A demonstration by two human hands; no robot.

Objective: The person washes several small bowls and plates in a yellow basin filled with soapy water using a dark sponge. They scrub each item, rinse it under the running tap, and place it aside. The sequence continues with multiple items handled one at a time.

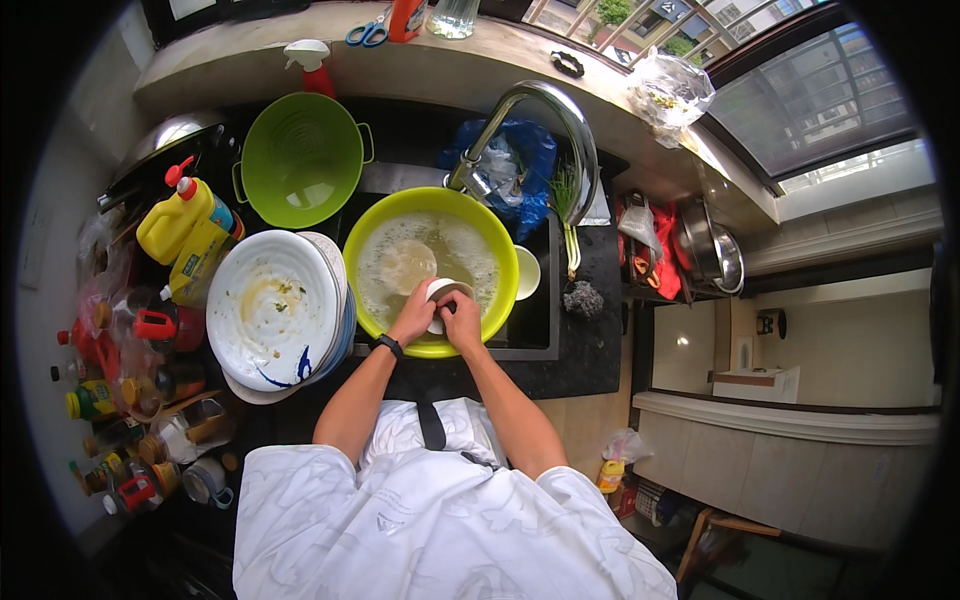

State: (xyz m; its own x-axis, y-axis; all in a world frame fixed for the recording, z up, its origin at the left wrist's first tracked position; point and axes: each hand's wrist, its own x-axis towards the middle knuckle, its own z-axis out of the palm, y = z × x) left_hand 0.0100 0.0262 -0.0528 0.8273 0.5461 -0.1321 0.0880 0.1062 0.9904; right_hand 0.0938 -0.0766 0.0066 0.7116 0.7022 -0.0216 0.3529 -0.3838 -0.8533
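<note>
Over the near side of a yellow-green plastic basin [511,271], both hands are on a small white bowl [451,286] tilted on its side. My left hand [414,313], a dark band at its wrist, grips the bowl from the left. My right hand [460,321] holds it from the right with bent fingers; a dark patch between the hands is too small to make out. Cloudy, foamy water [469,240] fills the basin. A pale round dish [409,265] lies partly under the water, left of the hands. The basin sits in the dark sink [537,319].
Left of the basin stands a stack of plates, its top white plate [255,330] soiled with food scraps. Behind are a green colander [300,161] and the chrome faucet [581,142]. A pale bowl [527,273], spring onions [571,240] and a steel-wool scrubber [583,298] lie right.
</note>
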